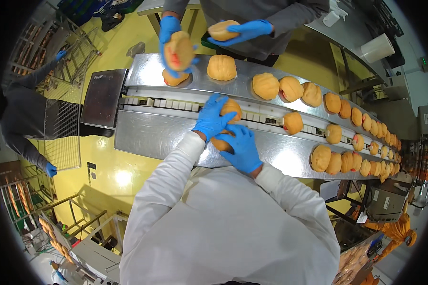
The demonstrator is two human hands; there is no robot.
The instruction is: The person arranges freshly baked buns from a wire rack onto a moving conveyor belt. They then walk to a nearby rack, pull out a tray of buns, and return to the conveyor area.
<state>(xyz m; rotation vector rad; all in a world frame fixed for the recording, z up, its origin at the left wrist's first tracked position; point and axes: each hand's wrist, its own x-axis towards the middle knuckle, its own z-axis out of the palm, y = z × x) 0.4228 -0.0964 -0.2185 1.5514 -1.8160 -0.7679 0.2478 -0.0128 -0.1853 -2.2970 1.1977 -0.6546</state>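
We look straight down on a steel conveyor line [142,130] that runs from the left toward the far right, with a slotted track along its middle. Both our hands wear blue gloves and come out of white sleeves.

Left hand [213,118]: fingers spread and curled over the left flank of a round orange bun [232,108] that sits on the central track. The bun shows past the fingertips on its right side — grasped, not merely touched.

Right hand [242,148]: it lies over a second bun [219,143] on the near steel strip. Only the bun's left edge shows from under the palm; fingers wrap it from above, closed on it.

The two buns lie just beside each other, the second nearer to us.

Across the line, another person in a grey top holds one bun [178,50] in a gloved hand and another bun [222,30] in the other hand. Loose buns lie on the far strip [221,67] and in a crowded row [356,118] — both strips fill up toward the right end.

At the left, a person in dark sleeves reaches toward wire racks [62,52].
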